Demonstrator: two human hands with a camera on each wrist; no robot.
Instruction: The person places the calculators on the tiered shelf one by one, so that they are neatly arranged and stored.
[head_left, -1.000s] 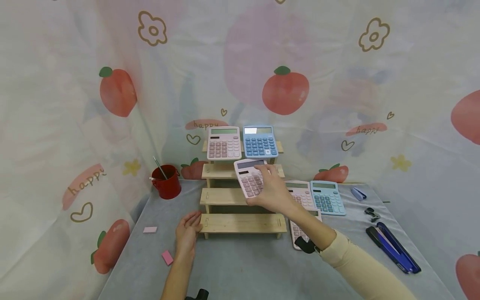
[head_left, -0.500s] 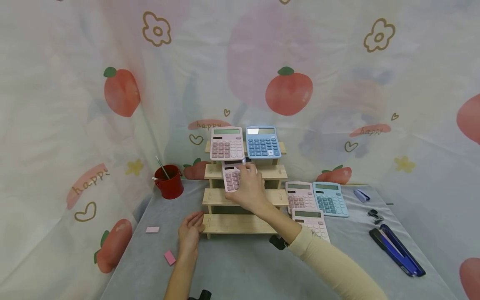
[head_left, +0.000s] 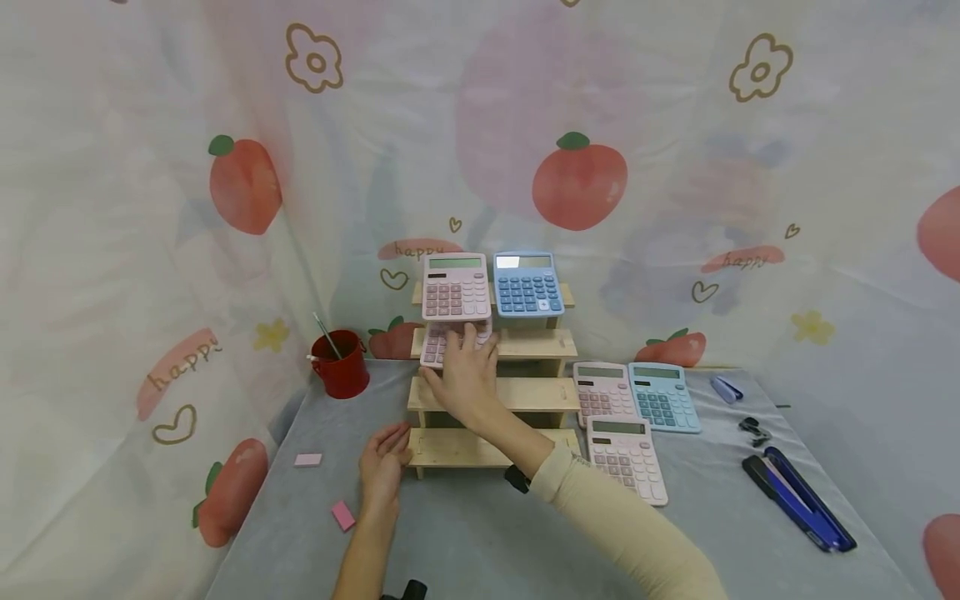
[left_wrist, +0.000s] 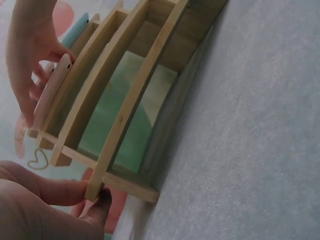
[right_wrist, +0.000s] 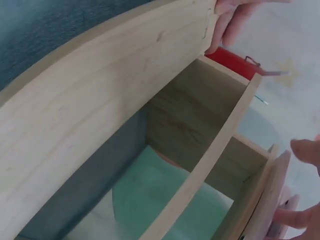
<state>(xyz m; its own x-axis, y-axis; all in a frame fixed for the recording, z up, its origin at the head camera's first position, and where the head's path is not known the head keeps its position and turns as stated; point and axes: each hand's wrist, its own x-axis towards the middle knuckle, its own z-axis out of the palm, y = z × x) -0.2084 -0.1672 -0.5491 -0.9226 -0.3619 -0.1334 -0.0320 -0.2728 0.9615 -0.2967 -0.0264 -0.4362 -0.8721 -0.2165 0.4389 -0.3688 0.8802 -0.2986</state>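
A stepped wooden display rack (head_left: 480, 448) stands on the table. My left hand (head_left: 382, 468) pinches the left end of its lowest board between thumb and fingers, clearest in the left wrist view. On the second step from the top lies a pink calculator (head_left: 434, 346), at the left side. My right hand (head_left: 468, 379) spans this calculator, fingers over its keys and thumb near its lower left edge; the hand covers much of it. Above, the top step carries another pink calculator (head_left: 455, 287) and a blue calculator (head_left: 527, 285), side by side.
Right of the rack lie two pink calculators, the front one (head_left: 626, 458) tilted, and a light blue calculator (head_left: 664, 398). Farther right are a blue stapler (head_left: 801, 500), a black clip (head_left: 753, 431) and a small blue item (head_left: 725, 389). A red bucket (head_left: 341, 367) and erasers (head_left: 342, 515) are left.
My right hand has carried the pink calculator leftward onto the second step, under the top pink one. My left hand has stayed at the lowest board's end.
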